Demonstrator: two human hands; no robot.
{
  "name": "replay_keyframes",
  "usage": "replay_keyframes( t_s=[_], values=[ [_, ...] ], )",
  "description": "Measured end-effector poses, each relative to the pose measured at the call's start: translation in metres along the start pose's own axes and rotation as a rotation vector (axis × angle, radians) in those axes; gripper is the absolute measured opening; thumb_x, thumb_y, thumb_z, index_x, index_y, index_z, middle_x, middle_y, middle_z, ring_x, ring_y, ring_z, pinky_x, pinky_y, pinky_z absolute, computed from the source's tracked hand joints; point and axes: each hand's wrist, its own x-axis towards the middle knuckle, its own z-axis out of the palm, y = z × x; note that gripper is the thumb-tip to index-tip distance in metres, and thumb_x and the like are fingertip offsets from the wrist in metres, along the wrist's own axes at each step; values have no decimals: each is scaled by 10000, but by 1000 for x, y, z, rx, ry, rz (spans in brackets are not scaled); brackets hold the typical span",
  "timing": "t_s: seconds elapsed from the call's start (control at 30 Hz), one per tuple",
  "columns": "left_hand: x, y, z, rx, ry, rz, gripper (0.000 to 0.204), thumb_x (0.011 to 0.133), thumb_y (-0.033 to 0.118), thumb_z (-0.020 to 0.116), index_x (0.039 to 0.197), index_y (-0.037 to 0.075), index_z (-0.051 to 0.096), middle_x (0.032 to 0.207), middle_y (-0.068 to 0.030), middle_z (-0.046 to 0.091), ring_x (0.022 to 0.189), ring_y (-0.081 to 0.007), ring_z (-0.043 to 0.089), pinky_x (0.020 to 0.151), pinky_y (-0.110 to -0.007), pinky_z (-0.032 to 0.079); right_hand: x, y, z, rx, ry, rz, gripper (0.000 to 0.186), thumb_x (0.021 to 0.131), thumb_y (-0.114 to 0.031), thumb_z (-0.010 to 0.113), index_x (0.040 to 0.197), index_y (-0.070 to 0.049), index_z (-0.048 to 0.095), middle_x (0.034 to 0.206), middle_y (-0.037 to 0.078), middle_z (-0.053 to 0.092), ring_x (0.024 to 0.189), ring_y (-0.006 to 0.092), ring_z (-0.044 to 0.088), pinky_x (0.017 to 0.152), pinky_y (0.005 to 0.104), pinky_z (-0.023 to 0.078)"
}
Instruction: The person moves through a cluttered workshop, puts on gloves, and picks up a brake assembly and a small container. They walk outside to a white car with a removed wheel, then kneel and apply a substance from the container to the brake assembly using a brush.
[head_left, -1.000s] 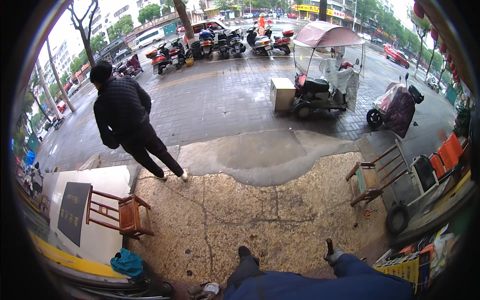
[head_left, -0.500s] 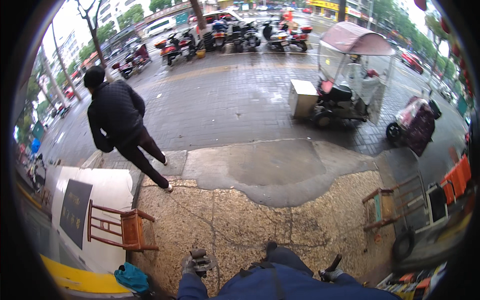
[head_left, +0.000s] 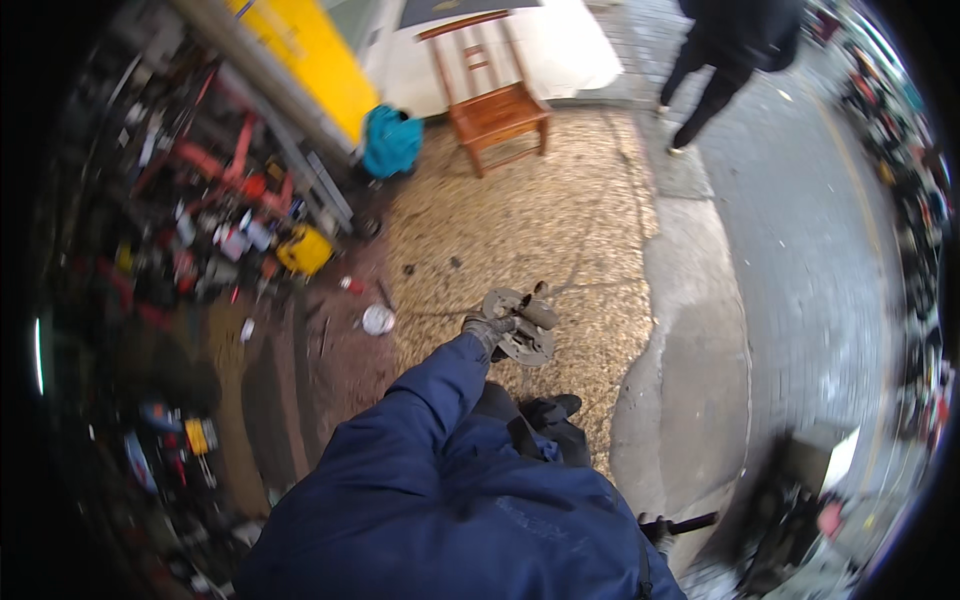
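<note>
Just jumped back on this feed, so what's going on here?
The person's left hand holds a round metal part over the pebbled ground. The right hand, lower right, holds a dark rod. Farther ahead stands a wooden chair, with someone in dark clothes to its right.

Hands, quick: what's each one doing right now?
Left hand: closed on a round metal part.
Right hand: closed on a dark handle; what it belongs to, I can't tell.
</note>
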Motion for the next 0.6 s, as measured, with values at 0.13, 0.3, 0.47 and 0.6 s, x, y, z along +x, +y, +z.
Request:
replay_keyframes(
  t_s=[0.13, 0.3, 0.47, 0.6],
  values=[
    [29, -75, -76, -130, 131, 39, 430, 706, 218, 857, 979, -42, 650, 859, -145, 675, 647, -242, 649, 542, -395, 531, 39, -102, 23, -219, 259, -360, 197, 823, -177, 629, 888, -72, 476, 674, 79, 486, 559, 253, 507, 507, 445, 490],
    [77, -205, -198, -47, 291, 41, 582, 677, 330, 867, 1054, -53, 645, 926, -156, 679, 769, -255, 638, 671, -430, 515, -3, -141, 163, -539, 39, -585, 164, 818, -39, 616, 911, -18, 483, 733, 109, 556, 584, 233, 558, 534, 411, 501],
    [35, -263, -319, 106, 547, -136, 614, 694, 403, 837, 1105, -13, 651, 1037, -169, 674, 838, -265, 648, 713, -429, 517, -100, -131, 359, -567, -519, -484, 117, 802, -55, 618, 885, -36, 538, 712, 88, 584, 586, 200, 572, 521, 333, 483],
    [-44, -270, -383, -119, 688, -299, 667, 688, 403, 829, 1167, -10, 614, 1062, -177, 672, 911, -261, 666, 753, -397, 540, -123, -89, 520, -895, -656, -556, 192, 910, -194, 520, 959, -39, 418, 571, 162, 534, 323, 255, 483, 262, 348, 375]
  ],
)
